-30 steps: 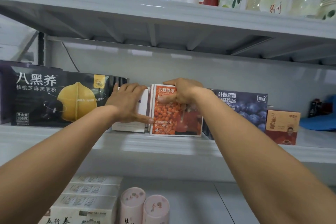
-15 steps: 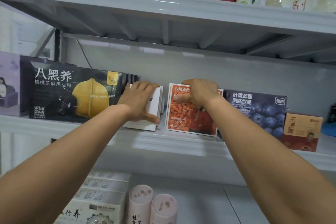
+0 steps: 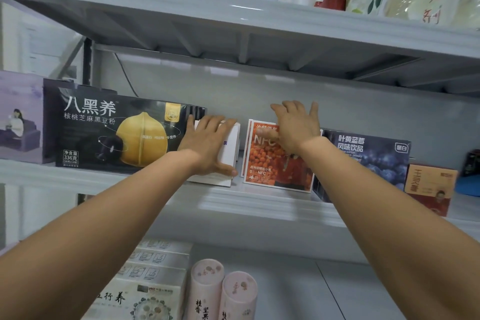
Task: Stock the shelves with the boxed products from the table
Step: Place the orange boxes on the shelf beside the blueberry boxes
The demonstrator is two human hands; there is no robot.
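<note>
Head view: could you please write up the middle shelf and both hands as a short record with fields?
Left hand: flat against the white box
Right hand: open, fingers spread at the top of the orange box
Boxes near hands, left to right: black box, white box, orange box, blue box
Gap: white box and orange box stand apart
</note>
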